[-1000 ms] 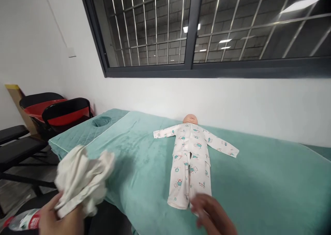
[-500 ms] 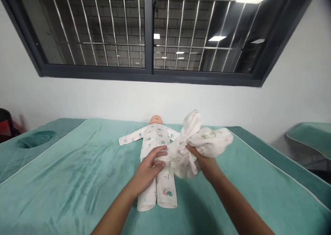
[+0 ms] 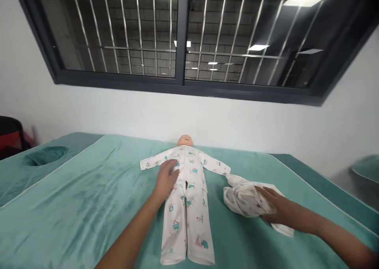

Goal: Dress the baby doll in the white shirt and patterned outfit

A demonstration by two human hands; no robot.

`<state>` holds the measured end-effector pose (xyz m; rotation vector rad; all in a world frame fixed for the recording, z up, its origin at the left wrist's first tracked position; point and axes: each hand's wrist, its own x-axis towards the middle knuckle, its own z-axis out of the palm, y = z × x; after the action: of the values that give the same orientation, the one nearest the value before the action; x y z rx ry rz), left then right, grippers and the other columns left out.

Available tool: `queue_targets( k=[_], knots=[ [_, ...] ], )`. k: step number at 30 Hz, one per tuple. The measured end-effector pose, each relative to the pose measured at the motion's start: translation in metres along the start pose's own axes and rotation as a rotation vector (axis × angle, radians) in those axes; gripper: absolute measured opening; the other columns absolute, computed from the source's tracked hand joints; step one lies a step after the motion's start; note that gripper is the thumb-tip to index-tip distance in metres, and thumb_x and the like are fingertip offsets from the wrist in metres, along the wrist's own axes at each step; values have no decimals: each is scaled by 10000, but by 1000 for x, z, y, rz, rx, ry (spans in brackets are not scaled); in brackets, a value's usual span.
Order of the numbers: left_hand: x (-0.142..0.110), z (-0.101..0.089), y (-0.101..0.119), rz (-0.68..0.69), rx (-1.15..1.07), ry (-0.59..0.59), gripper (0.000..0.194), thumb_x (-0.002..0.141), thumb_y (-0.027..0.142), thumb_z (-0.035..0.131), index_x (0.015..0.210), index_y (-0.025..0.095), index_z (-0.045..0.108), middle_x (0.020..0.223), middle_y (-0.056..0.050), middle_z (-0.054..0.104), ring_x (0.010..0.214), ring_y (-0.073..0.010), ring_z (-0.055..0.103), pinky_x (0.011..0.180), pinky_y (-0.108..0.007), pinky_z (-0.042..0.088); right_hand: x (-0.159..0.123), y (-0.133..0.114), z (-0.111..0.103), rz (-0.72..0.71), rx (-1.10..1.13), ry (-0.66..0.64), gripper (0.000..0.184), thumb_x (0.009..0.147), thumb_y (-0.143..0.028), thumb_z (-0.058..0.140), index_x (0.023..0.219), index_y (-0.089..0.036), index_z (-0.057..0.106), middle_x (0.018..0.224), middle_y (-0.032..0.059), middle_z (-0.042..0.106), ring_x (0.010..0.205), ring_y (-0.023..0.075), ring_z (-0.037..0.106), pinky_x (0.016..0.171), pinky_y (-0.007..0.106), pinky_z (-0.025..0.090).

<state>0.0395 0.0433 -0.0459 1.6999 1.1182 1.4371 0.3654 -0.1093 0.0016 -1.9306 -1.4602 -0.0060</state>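
A baby doll (image 3: 185, 140) lies on its back in white pajamas printed with small green and pink figures. Its pajama top (image 3: 189, 164) has both sleeves spread out, and the pajama pants (image 3: 197, 225) point toward me. My left hand (image 3: 166, 180) rests at the doll's left-hand side in view, fingers extended, touching or just over the edge of the top. Off to the right, a crumpled white printed cloth (image 3: 244, 198) lies close to the end of a sleeve. My right hand (image 3: 275, 208) has its fingers curled over that cloth; the fingertips are partly blurred.
A green plush cover (image 3: 112, 206) with a round hole (image 3: 45, 156) at the left spreads over the bed. Behind it stands a white wall (image 3: 142, 111) with a dark-framed barred window (image 3: 180, 85). A black and red object (image 3: 10, 137) is at the far left.
My right hand has carried the bundled cloth from above the doll down to the cover at the right. The doll's front is uncovered. My left hand has moved slightly left, away from the cloth.
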Motion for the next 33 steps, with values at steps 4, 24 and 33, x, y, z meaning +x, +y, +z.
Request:
queue_targets(
  k=[4,24,33],
  knots=[
    [51,19,-11,73,96,-111,377,853,252,528,1213,197,626,1361,-94,552,1288,-228,473,1144,-396,316,27,-42,45,-107,92,-87,376,821,-491,564,1080,-226,628,1071,116,637,1022,271,609,829,361,501],
    [115,41,-45,151,153,-334,489,875,130,359,1314,233,547,1387,-39,539,1306,-186,447,1147,-391,327,170,-143,215,-383,-206,-296,207,884,-157,418,709,-163,529,786,75,580,706,159,507,595,266,308],
    [112,40,-42,157,202,-348,512,895,135,337,1354,281,508,1405,-1,526,1324,-162,428,1151,-365,318,168,-127,228,-92,315,-137,299,870,-408,448,685,-188,528,720,-8,579,663,128,468,648,249,330]
  ],
)
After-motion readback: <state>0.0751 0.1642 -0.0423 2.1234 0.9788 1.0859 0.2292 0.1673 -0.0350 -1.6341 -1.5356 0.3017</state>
